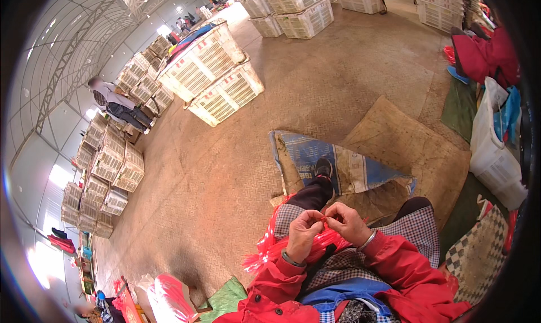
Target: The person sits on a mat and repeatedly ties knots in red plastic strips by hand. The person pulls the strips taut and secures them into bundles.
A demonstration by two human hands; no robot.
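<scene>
Close together above my lap, my left hand (303, 235) and my right hand (349, 223) pinch a small piece of red plastic twine (324, 220) between thumbs and fingertips. Across my thighs lies a bundle of shiny red plastic strands (270, 251), hanging down at the left side of my leg. Under it is a checked apron (416, 234). Each wrist wears a bangle, and both arms are in red sleeves.
Two stacked white plastic crates (228, 92) stand ahead on the floor. A flattened woven sack (363, 171) lies under my foot. A white bin (494, 154) and a seated person (490, 57) are at right. Another person (120, 103) stands by crate stacks at left.
</scene>
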